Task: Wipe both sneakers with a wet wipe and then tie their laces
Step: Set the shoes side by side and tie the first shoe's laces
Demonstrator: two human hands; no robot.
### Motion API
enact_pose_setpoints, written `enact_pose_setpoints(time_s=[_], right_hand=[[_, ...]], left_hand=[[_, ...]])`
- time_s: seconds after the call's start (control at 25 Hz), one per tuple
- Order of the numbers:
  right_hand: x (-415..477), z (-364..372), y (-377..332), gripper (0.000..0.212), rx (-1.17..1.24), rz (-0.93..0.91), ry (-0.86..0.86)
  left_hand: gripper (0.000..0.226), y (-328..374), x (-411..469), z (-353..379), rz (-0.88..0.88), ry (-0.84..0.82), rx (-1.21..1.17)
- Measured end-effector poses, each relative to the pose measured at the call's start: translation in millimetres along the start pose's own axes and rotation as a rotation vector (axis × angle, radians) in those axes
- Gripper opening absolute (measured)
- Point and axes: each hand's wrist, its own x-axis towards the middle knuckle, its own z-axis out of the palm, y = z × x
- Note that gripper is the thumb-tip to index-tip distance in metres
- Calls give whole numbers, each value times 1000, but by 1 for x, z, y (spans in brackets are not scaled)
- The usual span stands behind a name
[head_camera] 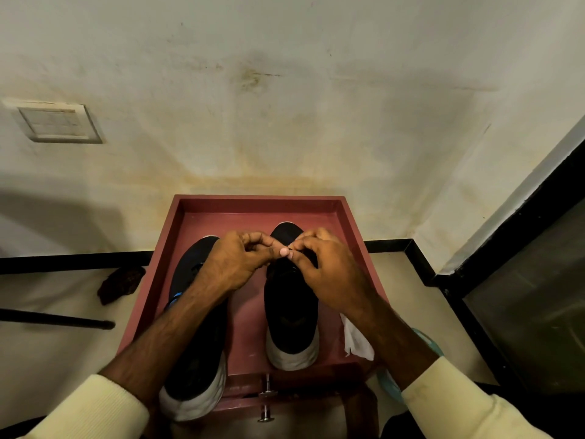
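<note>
- The fingertips [284, 252] of both hands meet above the lacing of the right sneaker [291, 315]. They are curled inward, with the tips pressed close together.
- The laces are black on a black upper and mostly covered by the fingers, so no strand can be made out. By their pose the fingers seem to pinch a lace end or loop on each side.
- The left hand [234, 264] reaches in across the gap between the shoes. The right hand [329, 274] comes in from the outer side, knuckles up. Both wrists hang over the shoe without resting on it.
- The right sneaker stands toe away from the person in the red tray [259, 201]. The left sneaker [199, 375] stands beside it, its heel jutting past the near edge.
- A crumpled wet wipe [356, 340] lies on the tray's right edge, held by neither hand. Wiping looks finished, and the step in hand is tying the right shoe.
- Whether the left shoe is already tied cannot be told, because the forearm covers its lacing.
- The next move probably calls for keeping tension on both strands while crossing or looping them, then pulling outward to set the knot.
- A slipped pinch would let the knot loosen.
</note>
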Motion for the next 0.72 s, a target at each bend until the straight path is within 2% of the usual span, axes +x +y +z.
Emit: enact_pose_setpoints(time_s=[0.2,0.24,0.32,0.44,0.56,0.64,0.72], right_hand=[[7,-6,8,5,383,165,-246],[6,-7,9,12,422,176,-264],[4,-6,10,22,395,147,-207],[2,-2,5,16,223,15,-33],[1,-4,1,24,39,-94,58],[-1,-3,-1,23,73,-130,129],[0,0,0,11,192,-82,159]], left_hand=[[29,-6,5,6,-100,-35,-67],[28,-6,6,6,-113,-44,-80],[27,-4,7,8,-132,-60,-118],[31,-2,6,9,-167,-85,-177],[35,-3,6,8,-209,-102,-216],[36,-4,6,11,-245,-93,-248],[36,-4,6,12,-271,-67,-271]])
